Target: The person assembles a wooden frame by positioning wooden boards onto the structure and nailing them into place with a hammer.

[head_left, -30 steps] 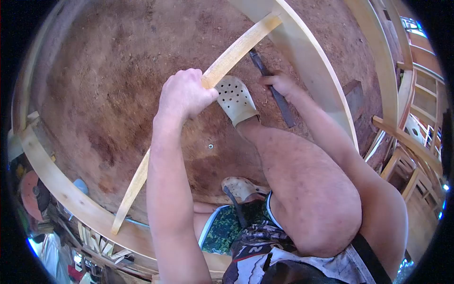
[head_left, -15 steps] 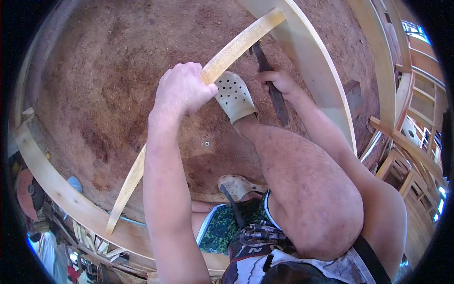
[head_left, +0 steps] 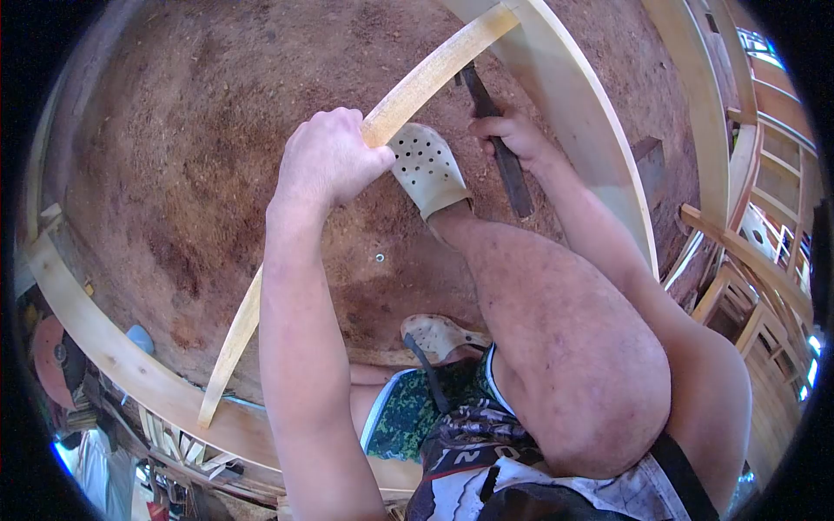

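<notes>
My left hand [head_left: 330, 161] is closed around a pale wooden strip [head_left: 434, 78], which slants across the view. Its upper end meets the inner face of a wide curved board [head_left: 578, 113], and its lower end rests at another curved board [head_left: 104, 326] on the left. In my right hand [head_left: 512, 139] is a dark, hammer-like tool [head_left: 514, 178] with its fingers wrapped around the handle. The tool's top lies close beneath the strip and is partly hidden by it. One beige clog [head_left: 430, 169] stands on the ground between my hands.
Reddish-brown dirt ground [head_left: 200, 156] lies inside the curved boards. A small metal ring or nut [head_left: 380, 258] is on it. Wooden frames [head_left: 738, 304] stand at the right. An orange disc [head_left: 56, 360] and scrap wood are at the lower left.
My right hand has shifted slightly upward with the dark tool. My left hand keeps its grip on the strip, and the view has moved a little.
</notes>
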Available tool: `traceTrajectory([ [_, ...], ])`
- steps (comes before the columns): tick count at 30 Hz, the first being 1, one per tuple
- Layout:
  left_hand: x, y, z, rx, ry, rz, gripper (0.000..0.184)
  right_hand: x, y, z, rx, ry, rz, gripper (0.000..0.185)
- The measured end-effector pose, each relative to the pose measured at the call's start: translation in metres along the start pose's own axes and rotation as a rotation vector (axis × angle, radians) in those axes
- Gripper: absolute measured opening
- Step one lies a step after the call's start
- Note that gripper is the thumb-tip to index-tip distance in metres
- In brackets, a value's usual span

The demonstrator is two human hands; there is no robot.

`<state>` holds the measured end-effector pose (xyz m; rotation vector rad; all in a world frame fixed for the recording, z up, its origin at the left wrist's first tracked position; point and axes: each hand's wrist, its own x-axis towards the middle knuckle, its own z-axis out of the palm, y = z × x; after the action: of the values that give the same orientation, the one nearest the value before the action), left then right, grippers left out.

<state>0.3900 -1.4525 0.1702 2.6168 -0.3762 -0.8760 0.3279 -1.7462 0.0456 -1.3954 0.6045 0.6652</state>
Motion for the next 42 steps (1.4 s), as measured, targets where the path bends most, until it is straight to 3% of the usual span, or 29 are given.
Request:
traceTrajectory([
  [7, 0.002, -0.002, 0.002, 0.013, -0.013, -0.024, 0.044, -0.006, -0.007, 0.003, 0.006, 0.002, -0.007, 0.03],
  [9, 0.004, -0.005, 0.004, -0.013, -0.045, -0.02, 0.051, -0.008, -0.006, 0.0, 0.013, -0.004, -0.055, 0.03],
  [11, -0.004, -0.003, 0.003, -0.027, 0.023, -0.041, 0.061, -0.009, -0.003, -0.003, -0.177, 0.061, 0.117, 0.026],
  [13, -0.008, -0.003, 0.003, -0.043, 0.095, -0.059, 0.071, -0.021, 0.004, -0.004, -0.296, 0.065, 0.142, 0.026],
  [16, -0.009, -0.016, 0.012, -0.187, 0.295, -0.091, 0.077, -0.075, -0.009, 0.007, -0.442, 0.052, 0.101, 0.027],
  [18, -0.013, -0.023, 0.015, -0.428, 0.698, -0.027, 0.066, -0.12, -0.017, 0.007, -0.464, 0.042, 0.036, 0.028],
  [19, -0.019, -0.022, 0.017, -0.431, 0.713, -0.014, 0.066, -0.141, -0.021, 0.002, -0.52, 0.056, -0.023, 0.029],
  [21, -0.028, -0.021, 0.02, -0.85, 1.029, -0.081, 0.058, -0.181, -0.024, -0.007, -0.579, 0.085, -0.109, 0.03],
  [22, -0.027, -0.02, 0.028, -1.116, 1.054, -0.113, 0.043, -0.202, -0.024, -0.012, -0.546, 0.178, -0.292, 0.028],
  [23, -0.038, -0.01, 0.024, -1.4, 0.893, -0.196, 0.035, -0.219, -0.026, -0.015, -0.51, 0.272, -0.471, 0.027],
  [24, -0.05, 0.006, 0.022, -1.669, 0.7, -0.276, 0.027, -0.233, -0.035, -0.016, -0.51, 0.29, -0.492, 0.027],
  [25, -0.056, 0.024, 0.017, -1.973, 0.473, -0.413, 0.017, -0.247, -0.046, -0.016, -0.317, 0.225, -0.513, 0.025],
  [26, -0.052, 0.029, 0.03, -2.137, 0.296, -0.355, 0.014, -0.261, -0.058, -0.013, -0.129, 0.154, -0.538, 0.023],
  [28, -0.042, 0.047, 0.045, -2.361, 0.093, -0.293, 0.014, -0.288, -0.083, -0.004, -0.18, 0.279, -0.554, 0.02],
  [29, -0.037, 0.055, 0.054, -2.487, 0.086, -0.148, 0.018, -0.3, -0.095, 0.001, -0.229, 0.387, -0.527, 0.017],
  [30, -0.043, 0.072, 0.046, -2.539, 0.078, -0.211, 0.024, -0.307, -0.107, 0.003, -0.171, 0.386, -0.533, 0.016],
  [33, -0.045, 0.109, 0.044, -2.6, 0.016, -0.061, 0.023, -0.3, -0.13, -0.001, -0.385, 0.276, -0.579, 0.022],
  [37, -0.053, 0.175, 0.029, -2.633, 0.198, -0.138, 0.019, -0.265, -0.155, 0.04, -0.58, 0.336, -0.627, 0.021],
  [39, -0.05, 0.19, 0.031, -2.743, -0.024, 0.021, 0.02, -0.247, -0.161, 0.051, -0.507, 0.245, -0.815, 0.02],
  [40, -0.046, 0.202, 0.032, -2.596, 0.135, 0.015, 0.022, -0.249, -0.168, 0.051, -0.624, 0.264, -0.668, 0.026],
  [41, -0.055, 0.2, 0.025, -2.584, 0.151, -0.007, 0.022, -0.255, -0.176, 0.055, -0.736, 0.283, -0.511, 0.034],
  [42, -0.067, 0.208, 0.01, -2.423, 0.149, 0.018, 0.023, -0.258, -0.182, 0.053, -0.826, 0.325, -0.596, 0.024],
])
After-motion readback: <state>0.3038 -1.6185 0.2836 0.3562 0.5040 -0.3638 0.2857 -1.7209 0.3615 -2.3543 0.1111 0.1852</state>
